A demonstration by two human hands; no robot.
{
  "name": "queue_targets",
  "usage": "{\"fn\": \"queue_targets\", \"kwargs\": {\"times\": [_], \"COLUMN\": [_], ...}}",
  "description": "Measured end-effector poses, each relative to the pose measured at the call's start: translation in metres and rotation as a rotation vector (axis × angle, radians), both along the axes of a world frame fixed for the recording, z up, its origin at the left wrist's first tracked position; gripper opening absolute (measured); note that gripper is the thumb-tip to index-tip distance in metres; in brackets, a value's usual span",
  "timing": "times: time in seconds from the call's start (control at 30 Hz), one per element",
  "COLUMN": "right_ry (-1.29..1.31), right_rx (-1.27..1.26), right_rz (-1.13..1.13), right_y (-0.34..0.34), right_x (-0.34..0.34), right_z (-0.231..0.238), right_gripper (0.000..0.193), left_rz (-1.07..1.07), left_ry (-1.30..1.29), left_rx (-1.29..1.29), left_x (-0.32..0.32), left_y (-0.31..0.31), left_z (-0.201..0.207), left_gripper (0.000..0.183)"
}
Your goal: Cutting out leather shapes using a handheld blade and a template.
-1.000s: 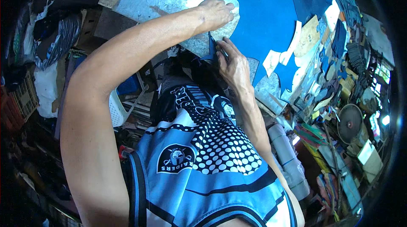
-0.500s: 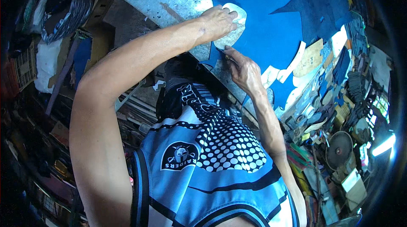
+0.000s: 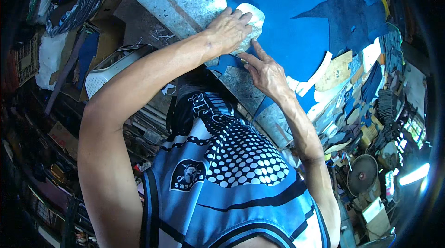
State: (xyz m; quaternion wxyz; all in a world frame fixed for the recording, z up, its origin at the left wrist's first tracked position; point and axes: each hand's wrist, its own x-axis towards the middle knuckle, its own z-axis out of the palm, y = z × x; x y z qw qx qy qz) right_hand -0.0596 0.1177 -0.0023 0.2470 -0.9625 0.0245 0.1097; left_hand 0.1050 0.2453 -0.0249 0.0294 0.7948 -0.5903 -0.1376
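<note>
— Since half a second ago, what has shifted?

— Both hands sit lower and nearer the middle of the view, and the left hand (image 3: 228,32) has slid further over the pale template (image 3: 252,20), so less of it shows.

— Where does that template lie now?

— Flat on the blue sheet (image 3: 301,21), under the left fingers; only its upper right end peeks out beyond the fingertips.

— And how is that hand set?

— Palm down, fingers together and pressed on the template.

— The right hand (image 3: 264,72)?

— Just below the template, forefinger stretched toward its lower edge. It seems to pinch something thin; I cannot tell what.

— Around them?

— Grey metal-topped bench (image 3: 176,2) under the sheet, and pale cut pieces (image 3: 320,69) to the right.
</note>
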Motion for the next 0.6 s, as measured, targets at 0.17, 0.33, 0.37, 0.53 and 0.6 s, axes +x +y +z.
{"fn": "queue_targets", "kwargs": {"times": [0.17, 0.33, 0.37, 0.53, 0.6], "right_ry": [0.015, 0.027, 0.023, -0.027, 0.036], "right_rx": [-0.024, -0.059, -0.062, -0.079, -0.096], "right_rz": [0.08, 0.17, 0.192, 0.306, 0.36], "right_y": [-0.012, -0.021, -0.024, -0.041, -0.045], "right_x": [-0.001, 0.009, 0.011, 0.022, 0.032], "right_z": [0.003, 0.01, 0.012, 0.015, 0.02], "right_gripper": [0.037, 0.036, 0.035, 0.033, 0.032], "left_rz": [0.024, 0.037, 0.038, 0.051, 0.063], "left_ry": [-0.012, -0.03, -0.033, -0.062, -0.05], "left_rx": [-0.016, -0.032, -0.026, -0.06, -0.051], "left_x": [-0.005, -0.006, -0.007, -0.012, -0.012], "left_y": [0.005, 0.011, 0.011, 0.013, 0.015], "left_z": [0.001, 0.004, 0.005, 0.005, 0.008], "left_gripper": [0.053, 0.052, 0.052, 0.052, 0.053]}}
